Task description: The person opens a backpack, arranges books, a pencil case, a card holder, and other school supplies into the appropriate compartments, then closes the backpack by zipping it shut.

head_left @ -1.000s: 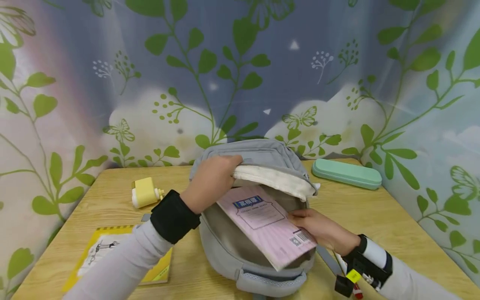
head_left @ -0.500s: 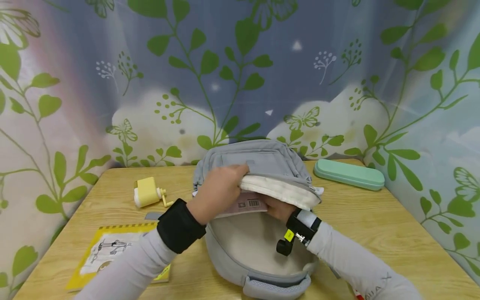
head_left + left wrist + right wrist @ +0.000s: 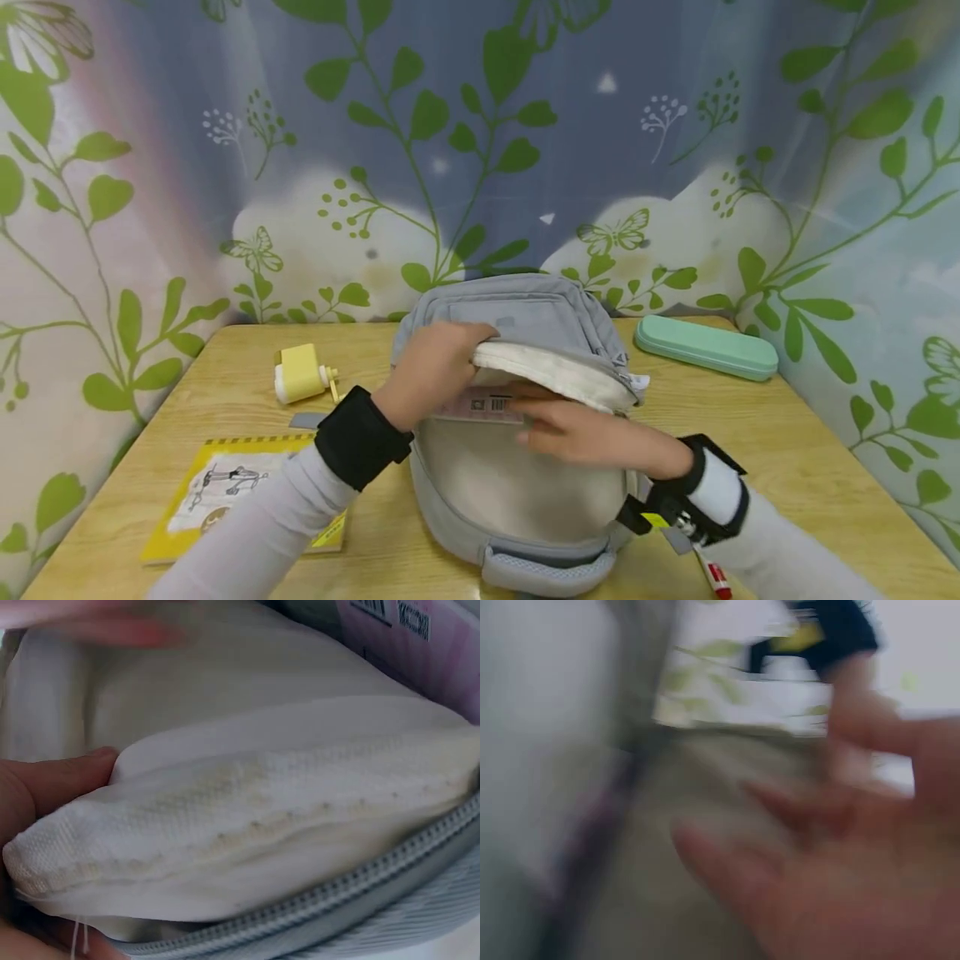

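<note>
A grey backpack [image 3: 517, 308] lies unzipped on the wooden table, its cream lining [image 3: 517, 492] showing. My left hand [image 3: 438, 371] grips the edge of its raised flap [image 3: 555, 373]; in the left wrist view, thumb and fingers pinch the pale inner seam [image 3: 225, 810] beside the zipper. Inside, under the flap, lies a pink book [image 3: 483, 405] with its barcode end showing; the rest is hidden. My right hand [image 3: 581, 429] is over the bag's opening with loosely extended fingers, holding nothing, its fingertips close to the book's end. That hand is blurred in the right wrist view.
A yellow crank pencil sharpener [image 3: 300, 373] and a yellow spiral notebook [image 3: 180, 533] lie left of the bag. A mint-green pencil case [image 3: 705, 347] is at the back right. A red-capped marker [image 3: 716, 575] lies by the right forearm. A patterned curtain [image 3: 480, 150] stands behind.
The pink book has gone from lying across the opening to deep under the flap. My right hand has let go of it and drawn back toward the right; the left keeps its grip.
</note>
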{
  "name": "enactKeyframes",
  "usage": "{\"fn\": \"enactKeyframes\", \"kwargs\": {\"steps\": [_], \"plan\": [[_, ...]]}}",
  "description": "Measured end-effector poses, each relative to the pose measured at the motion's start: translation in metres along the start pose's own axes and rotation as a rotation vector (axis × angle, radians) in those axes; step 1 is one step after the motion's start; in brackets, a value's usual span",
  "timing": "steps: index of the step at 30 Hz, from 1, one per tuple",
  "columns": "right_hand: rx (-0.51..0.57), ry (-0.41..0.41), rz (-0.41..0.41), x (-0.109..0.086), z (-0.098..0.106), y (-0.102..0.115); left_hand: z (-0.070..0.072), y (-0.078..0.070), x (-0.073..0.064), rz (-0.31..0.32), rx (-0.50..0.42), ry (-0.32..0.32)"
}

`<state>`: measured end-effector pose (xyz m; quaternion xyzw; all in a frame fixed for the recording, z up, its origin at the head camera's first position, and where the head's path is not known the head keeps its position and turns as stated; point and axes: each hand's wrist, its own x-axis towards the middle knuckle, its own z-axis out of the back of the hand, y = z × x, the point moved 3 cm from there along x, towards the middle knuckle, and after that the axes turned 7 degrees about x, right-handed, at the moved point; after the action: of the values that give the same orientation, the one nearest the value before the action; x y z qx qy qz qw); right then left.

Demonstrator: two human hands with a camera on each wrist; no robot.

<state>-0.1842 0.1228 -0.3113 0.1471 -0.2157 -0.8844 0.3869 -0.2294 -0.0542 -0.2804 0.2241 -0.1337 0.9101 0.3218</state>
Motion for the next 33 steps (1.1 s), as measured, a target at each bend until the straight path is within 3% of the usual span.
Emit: {"fn": "enactKeyframes", "kwargs": {"steps": [1, 2, 3, 5, 7, 9, 11, 13, 16, 19, 25, 29, 31, 33], "plan": [[0.128, -0.004, 0.059, -0.01, 0.005, 0.011, -0.001, -0.001, -0.001, -0.004, 0.004, 0.009], [0.176, -0.026, 0.128, -0.02, 0.011, 0.021, -0.002, -0.002, -0.003, -0.008, 0.009, 0.021], [0.136, -0.041, 0.21, -0.029, 0.015, 0.029, -0.003, -0.004, -0.006, -0.007, 0.008, 0.032], [-0.001, -0.154, 0.329, -0.043, 0.021, 0.039, -0.005, -0.006, -0.01, 0.001, 0.022, 0.044], [-0.165, -0.321, 0.362, -0.046, 0.023, 0.039, -0.007, -0.009, -0.015, 0.012, 0.034, 0.049], [-0.315, -0.436, 0.291, -0.043, 0.021, 0.029, -0.009, -0.011, -0.019, 0.015, 0.053, 0.05], [-0.418, -0.469, 0.197, -0.037, 0.015, 0.013, -0.01, -0.013, -0.024, 0.013, 0.063, 0.043], [-0.451, -0.473, 0.121, -0.03, 0.007, -0.005, -0.012, -0.016, -0.027, 0.001, 0.081, 0.026], [-0.435, -0.475, 0.022, -0.023, -0.002, -0.029, -0.015, -0.018, -0.033, -0.022, 0.118, -0.006], [-0.353, -0.482, -0.07, -0.018, -0.009, -0.044, -0.016, -0.021, -0.039, -0.04, 0.137, -0.02], [-0.286, -0.51, -0.124, -0.014, -0.014, -0.051, -0.014, -0.022, -0.056, -0.078, 0.061, 0.046], [-0.287, -0.537, -0.15, -0.016, -0.011, -0.053, 0.001, -0.003, -0.07, -0.066, 0.027, 0.045], [-0.277, -0.544, -0.153, -0.018, -0.01, -0.054, 0.013, 0.016, -0.079, -0.013, 0.044, 0.035], [-0.274, -0.545, -0.148, -0.019, -0.01, -0.055, 0.023, 0.041, -0.09, 0.066, 0.091, 0.077]]}}
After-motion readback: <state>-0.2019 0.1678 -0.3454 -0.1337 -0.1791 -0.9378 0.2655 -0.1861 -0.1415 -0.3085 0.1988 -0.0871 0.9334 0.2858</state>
